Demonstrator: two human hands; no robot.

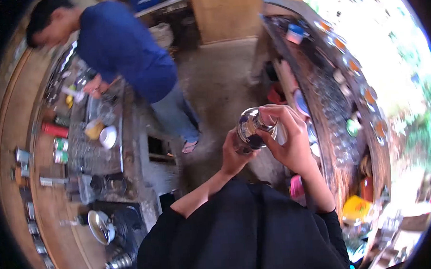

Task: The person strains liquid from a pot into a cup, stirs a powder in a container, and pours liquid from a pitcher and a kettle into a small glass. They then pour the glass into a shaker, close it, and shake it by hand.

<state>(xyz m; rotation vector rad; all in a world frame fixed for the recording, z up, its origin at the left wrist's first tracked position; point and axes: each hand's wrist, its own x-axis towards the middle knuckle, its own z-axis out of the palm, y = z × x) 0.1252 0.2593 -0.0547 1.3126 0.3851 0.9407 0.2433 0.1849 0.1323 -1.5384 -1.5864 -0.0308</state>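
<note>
A shiny metal shaker [252, 129] is held up in front of my chest, seen from above with its rounded top towards the camera. My left hand [237, 153] wraps around the lower side of the shaker. On its top, the fingers and thumb of my right hand [289, 138] close around the narrower cap. The far side and bottom of the shaker are hidden by my hands.
On the left, a person in a blue shirt [120, 47] bends over a counter with a white bowl [108, 137] and several glasses. A pan [101, 227] sits on the stove. To the right, a wooden shelf [330, 177] carries many glasses and a yellow container [357, 208].
</note>
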